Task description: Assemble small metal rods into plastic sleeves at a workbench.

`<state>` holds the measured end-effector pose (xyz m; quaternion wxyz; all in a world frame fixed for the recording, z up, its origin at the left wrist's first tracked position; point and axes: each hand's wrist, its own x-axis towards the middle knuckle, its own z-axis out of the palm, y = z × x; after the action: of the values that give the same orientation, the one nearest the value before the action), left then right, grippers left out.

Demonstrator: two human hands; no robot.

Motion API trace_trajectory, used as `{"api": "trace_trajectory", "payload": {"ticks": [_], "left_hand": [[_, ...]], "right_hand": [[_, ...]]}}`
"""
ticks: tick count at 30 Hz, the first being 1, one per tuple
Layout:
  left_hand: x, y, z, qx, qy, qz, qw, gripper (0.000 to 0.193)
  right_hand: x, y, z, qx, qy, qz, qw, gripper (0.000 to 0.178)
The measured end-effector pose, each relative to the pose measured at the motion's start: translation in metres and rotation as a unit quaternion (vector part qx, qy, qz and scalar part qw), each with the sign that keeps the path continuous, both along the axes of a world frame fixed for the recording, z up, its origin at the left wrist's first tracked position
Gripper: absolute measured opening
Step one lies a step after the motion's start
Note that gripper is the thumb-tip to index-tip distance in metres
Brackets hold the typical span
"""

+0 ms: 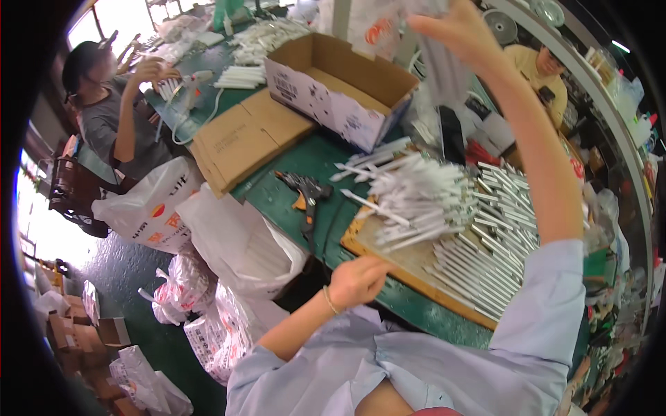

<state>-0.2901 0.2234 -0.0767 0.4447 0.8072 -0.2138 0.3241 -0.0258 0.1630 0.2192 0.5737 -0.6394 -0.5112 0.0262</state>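
My right hand (461, 35) is raised at the top, its fingers closed on a clear plastic bag (444, 76) that hangs down with pale contents I cannot make out. Close to my body, my left hand (361, 281) is curled by the near edge of a wooden board (416, 286); its fingertips are hidden. A loose heap of white pointed sticks (423, 197) lies on the board. To its right, more thin white sticks (479, 274) are laid side by side in rows. A black glue gun (305, 197) rests on the green table left of the board.
An open cardboard box (347, 87) stands beyond the board, with a flattened carton (250, 139) beside it. White plastic bags (236, 243) crowd the table's left edge. One person (114, 118) works at the far left; another (541, 76) is at the back right behind a metal frame.
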Motion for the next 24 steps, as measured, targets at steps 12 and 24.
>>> {"api": "trace_trajectory", "payload": {"ticks": [12, 24], "left_hand": [[0.002, 0.008, -0.005, 0.025, 0.011, 0.008, 1.000, 0.029], [0.002, 0.007, -0.008, -0.007, -0.023, 0.000, 1.000, 0.021]], "right_hand": [[0.143, 0.135, -0.175, -0.350, -0.162, -0.204, 0.900, 0.069], [0.085, 0.100, -0.134, -0.420, -0.238, -0.200, 0.853, 0.068]]}}
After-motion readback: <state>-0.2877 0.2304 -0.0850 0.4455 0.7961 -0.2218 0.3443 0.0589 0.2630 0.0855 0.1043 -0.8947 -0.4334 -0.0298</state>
